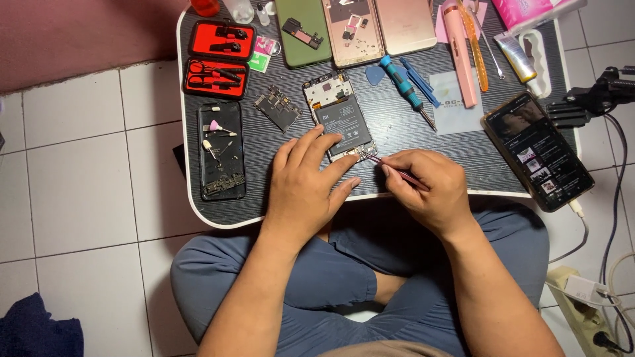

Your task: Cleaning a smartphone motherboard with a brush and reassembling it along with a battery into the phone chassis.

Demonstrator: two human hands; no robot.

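I saw a home phone-repair corner: low tabletop point(423, 142) on tiled floor point(79, 192), opened phones point(338, 118), tool kit point(218, 59).

Both forearms reach forward over crossed legs; the left hand point(305, 188) lies palm-down with fingers spread, while the right hand point(428, 185) is curled in a pinching grip.

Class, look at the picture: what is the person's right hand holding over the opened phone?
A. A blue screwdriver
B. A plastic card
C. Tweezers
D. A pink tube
C: the right hand pinches slim tweezers whose tips point at the lower end of the opened phone; the blue screwdriver lies unheld on the table.
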